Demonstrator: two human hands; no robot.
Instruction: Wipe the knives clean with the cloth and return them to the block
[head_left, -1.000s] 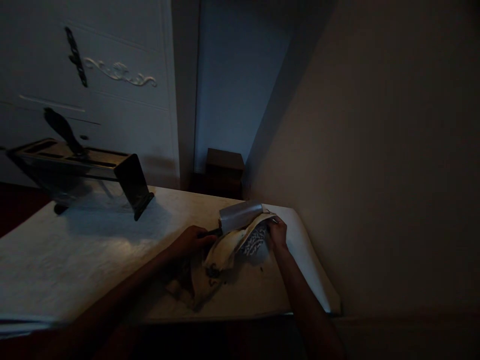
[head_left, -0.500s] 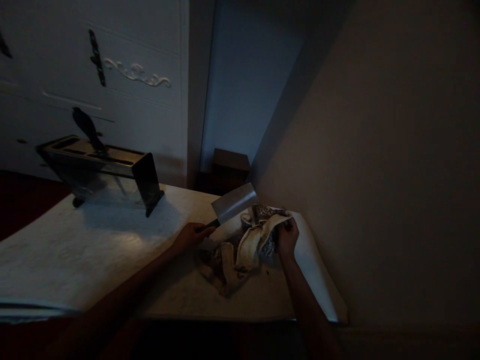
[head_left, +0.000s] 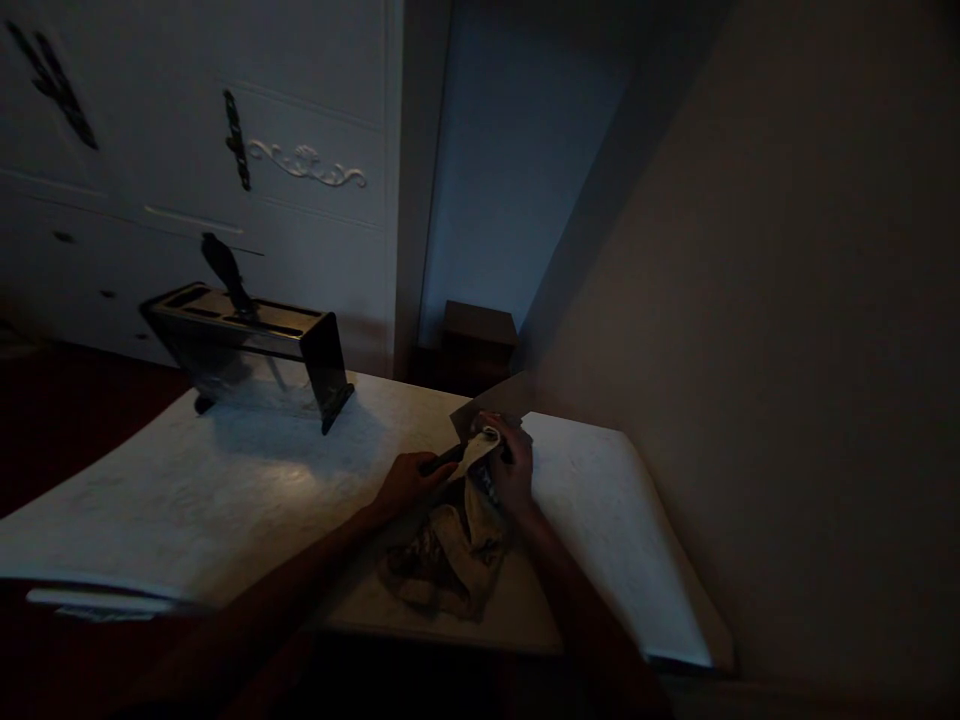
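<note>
Left hand, head view: [head_left: 409,484] the cleaver [head_left: 444,459] is gripped by its handle near the table's [head_left: 609,500] far edge.
Right hand: [head_left: 514,470] the cloth [head_left: 487,530] is pinched, apparently around the blade.
Cutting edge: hidden; fingers are best shielded by thick folds.

dim light, white cabinet [head_left: 322,255], shadowed wall [head_left: 787,320]
</note>
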